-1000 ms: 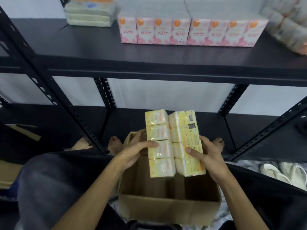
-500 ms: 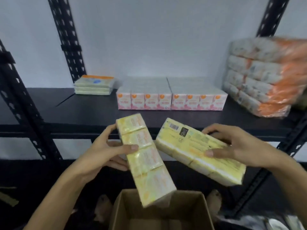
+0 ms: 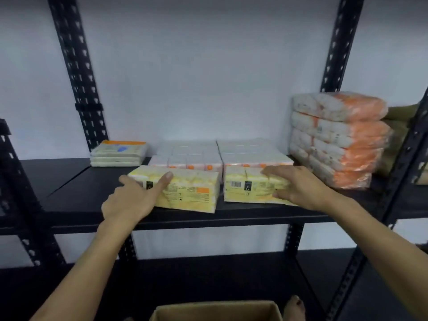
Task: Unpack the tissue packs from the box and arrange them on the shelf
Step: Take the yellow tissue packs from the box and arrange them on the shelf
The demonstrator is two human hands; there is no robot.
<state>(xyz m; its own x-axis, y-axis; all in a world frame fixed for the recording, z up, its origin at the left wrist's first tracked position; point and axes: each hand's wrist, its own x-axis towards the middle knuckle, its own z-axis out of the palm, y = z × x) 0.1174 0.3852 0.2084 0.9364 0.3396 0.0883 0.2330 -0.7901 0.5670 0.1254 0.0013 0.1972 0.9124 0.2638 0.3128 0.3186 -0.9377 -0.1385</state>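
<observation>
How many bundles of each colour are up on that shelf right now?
Yellow packs: 2
Pink-and-white packs: 2
Orange-and-white stack: 1
Pale flat stack: 1
Total: 6

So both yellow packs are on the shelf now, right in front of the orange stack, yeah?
Not quite. Both yellow packs, the left one and the right one, are on the shelf, but they sit in front of the pink packs. The orange stack stands off to their right. The head view shows it.
</observation>
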